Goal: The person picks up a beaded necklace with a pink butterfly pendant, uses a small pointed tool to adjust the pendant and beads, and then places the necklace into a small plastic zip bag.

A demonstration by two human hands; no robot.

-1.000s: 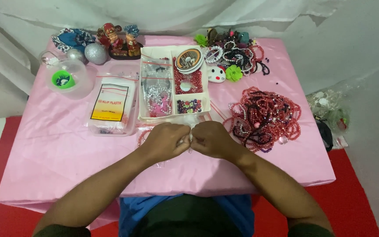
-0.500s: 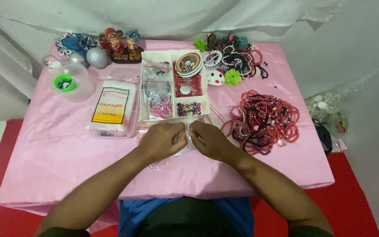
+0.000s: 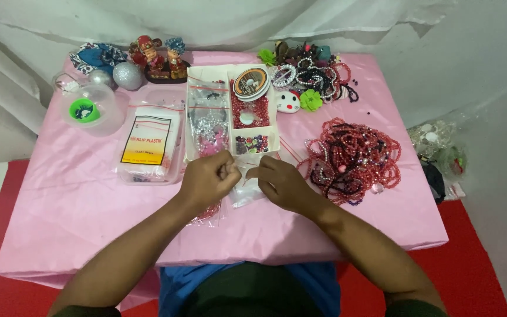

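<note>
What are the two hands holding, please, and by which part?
Both the left hand and right hand pinch something too small to identify.

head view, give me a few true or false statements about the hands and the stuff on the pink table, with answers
1. Both hands are closed in front of the white divided tray. True: the left hand and right hand sit close together there.
2. The heap of red bead strings lies left of the tray. False: it lies to the right of it.
3. A small clear bag lies under the hands. True.
4. The silver ball sits inside the tray. False: it sits at the table's far left, beside the figurines.
5. The tablecloth is blue. False: it is pink.
</note>
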